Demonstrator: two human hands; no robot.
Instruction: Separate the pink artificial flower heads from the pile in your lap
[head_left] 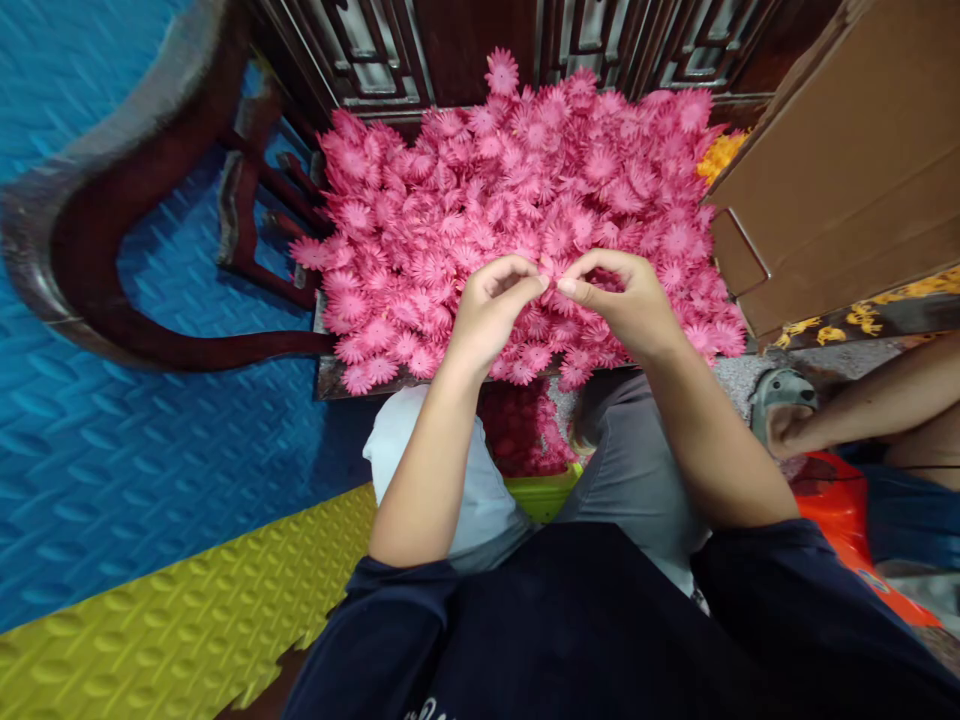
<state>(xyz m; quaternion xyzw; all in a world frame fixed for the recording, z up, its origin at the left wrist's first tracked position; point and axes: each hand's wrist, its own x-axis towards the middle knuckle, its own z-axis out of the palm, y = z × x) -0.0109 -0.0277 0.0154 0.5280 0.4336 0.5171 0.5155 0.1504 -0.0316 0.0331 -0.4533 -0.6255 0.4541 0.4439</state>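
My left hand [491,300] and my right hand [624,295] meet close together over a wide heap of pink artificial flowers [450,225]. Thumb and forefinger of each hand are closed in a pinch. Between the fingertips shows a small pink artificial flower [547,268], mostly covered by the fingers and hard to tell from the heap behind. The heaped flowers have thin pointed petals and lie on a dark wooden seat, in front of my knees.
A curved wooden armrest [82,240] borders the heap at left, above blue and yellow floor mats. A cardboard box [847,170] stands at right, with yellow flowers [721,155] behind it. Below is a green basket [541,495] with pink pieces. Another person's leg [862,400] is at right.
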